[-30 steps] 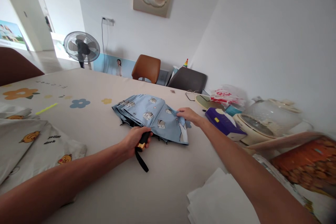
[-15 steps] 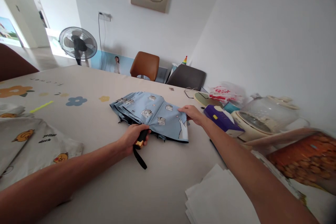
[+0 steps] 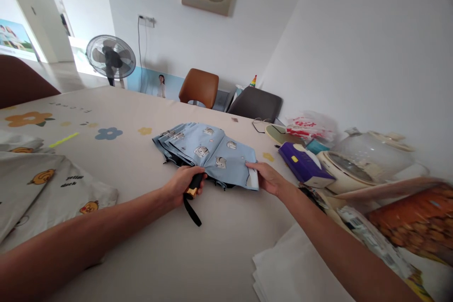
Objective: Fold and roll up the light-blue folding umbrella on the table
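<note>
light-blue umbrella lay low over the middle of the table, canopy partly folded, printed with small white animal faces. pleats bunched toward its left side; a smoother panel spread to the right.

left hand: closed round the black handle, thumb along its upper end, close under the canopy. gold-coloured band at the handle's near end; black strap hung from it toward the wearer.

right hand: gripping the canopy's right edge by the white patch, thumb on top; fingers underneath mostly hidden.

left of the umbrella: white printed cloth with duck figures, and a yellow strip just beyond it. right: purple box near the right forearm, eyeglasses farther back, red-and-white plastic bag behind the box. white sheets lay partly under the right forearm.

past the table: standing fan, brown chair, dark chair.
</note>
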### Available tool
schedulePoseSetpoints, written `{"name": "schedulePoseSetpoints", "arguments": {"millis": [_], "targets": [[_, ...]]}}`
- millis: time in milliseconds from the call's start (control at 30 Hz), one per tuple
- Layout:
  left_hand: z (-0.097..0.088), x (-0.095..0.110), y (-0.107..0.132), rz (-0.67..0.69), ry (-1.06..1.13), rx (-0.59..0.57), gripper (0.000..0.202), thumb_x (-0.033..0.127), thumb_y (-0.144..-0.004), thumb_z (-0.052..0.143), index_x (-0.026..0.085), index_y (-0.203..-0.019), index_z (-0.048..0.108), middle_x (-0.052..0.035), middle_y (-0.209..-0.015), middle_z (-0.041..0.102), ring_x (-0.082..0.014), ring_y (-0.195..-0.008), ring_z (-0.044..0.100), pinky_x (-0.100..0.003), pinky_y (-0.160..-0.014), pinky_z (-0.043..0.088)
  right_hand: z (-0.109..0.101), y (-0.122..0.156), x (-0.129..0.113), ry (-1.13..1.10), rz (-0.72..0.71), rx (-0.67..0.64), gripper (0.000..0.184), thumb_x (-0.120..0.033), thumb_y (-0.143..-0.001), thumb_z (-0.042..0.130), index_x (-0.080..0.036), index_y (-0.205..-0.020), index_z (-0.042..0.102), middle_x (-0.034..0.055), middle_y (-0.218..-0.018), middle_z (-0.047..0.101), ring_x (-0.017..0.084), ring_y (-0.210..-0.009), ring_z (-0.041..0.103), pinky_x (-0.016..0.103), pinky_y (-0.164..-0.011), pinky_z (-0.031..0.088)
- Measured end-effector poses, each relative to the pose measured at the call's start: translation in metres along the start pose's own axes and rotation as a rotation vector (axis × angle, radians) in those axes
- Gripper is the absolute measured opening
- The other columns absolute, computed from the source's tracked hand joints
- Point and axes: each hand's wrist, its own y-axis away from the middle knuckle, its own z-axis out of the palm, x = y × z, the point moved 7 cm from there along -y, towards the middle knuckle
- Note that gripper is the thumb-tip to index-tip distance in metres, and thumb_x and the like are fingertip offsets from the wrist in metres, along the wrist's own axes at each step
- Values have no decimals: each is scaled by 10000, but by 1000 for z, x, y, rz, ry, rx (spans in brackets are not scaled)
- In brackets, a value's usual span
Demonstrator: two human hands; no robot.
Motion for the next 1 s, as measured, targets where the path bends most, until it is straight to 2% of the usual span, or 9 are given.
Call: {"name": "schedulePoseSetpoints", "arguments": {"millis": [167, 300, 400, 567, 700, 800, 867, 933, 1000], "targets": [[0, -1, -1, -4, 5, 2, 193, 267, -793, 517, 111, -683, 542, -6, -475, 516, -84, -343, 471, -163, -320, 323, 4, 9, -11, -169, -108, 59, 170, -210, -829, 515, -177, -954, 625, 40, -754, 716, 162, -628, 664, 265, -611, 545], [0, -1, -3, 3, 6, -11, 206, 269, -801, 509, 109, -676, 544, -10, -472, 520, -86, -342, 476, -163, -324, 331, 15, 12, 0, -196, -29, 78, 153, -152, -795, 553, -161, -935, 615, 27, -671, 691, 165, -564, 645, 273, -529, 539], [0, -1, -3, 1, 10, -7, 204, 263, -799, 513, 108, -670, 544, -10, -470, 519, -85, -342, 476, -164, -325, 337, 16, 16, -4, -201, -16, 132, 159, -65, -755, 558, -156, -881, 593, 2, -594, 655, 152, -486, 606, 265, -449, 519], [0, -1, -3, -5, 22, 1, 204, 262, -796, 520, 107, -666, 544, -15, -467, 518, -86, -343, 474, -164, -321, 337, 22, 22, -24, -310, -146, 139, 143, -118, -763, 570, -208, -873, 584, -13, -714, 680, 149, -589, 628, 293, -543, 559], [0, 0, -2, 7, 37, 1, 198, 256, -795, 524, 108, -663, 541, -15, -463, 516, -85, -343, 470, -163, -322, 339, 35, 19, -19, -443, -164, 105, 134, -153, -747, 589, -219, -863, 591, -21, -696, 656, 158, -607, 610, 325, -584, 562], [1, 0, -1, -8, 47, 9, 183, 243, -794, 522, 112, -666, 538, -10, -459, 511, -82, -341, 465, -163, -323, 344, 41, 19, -19, -477, -188, 97, 160, -212, -726, 628, -254, -874, 583, -44, -718, 642, 162, -651, 608, 351, -637, 558], [1, 0, -2, -10, 47, 6, 184, 247, -793, 525, 112, -669, 541, -11, -461, 513, -82, -341, 467, -161, -321, 342, 44, 18, -23, -515, -238, 45, 159, -327, -752, 606, -285, -903, 577, -36, -778, 651, 186, -734, 623, 397, -706, 545], [0, -1, -3, -7, 45, 0, 195, 259, -792, 530, 109, -669, 545, -14, -465, 517, -82, -344, 471, -161, -323, 344, 46, 16, -24, -528, -289, 11, 254, -499, -790, 501, -293, -918, 573, 5, -834, 661, 227, -831, 627, 437, -756, 525], [0, -1, -4, -5, 45, -11, 205, 266, -791, 534, 106, -664, 549, -17, -467, 519, -85, -344, 475, -164, -323, 345, 46, 10, -19, -449, -326, 43, 395, -599, -809, 364, -282, -918, 572, 47, -854, 664, 249, -917, 613, 429, -785, 514]]}}
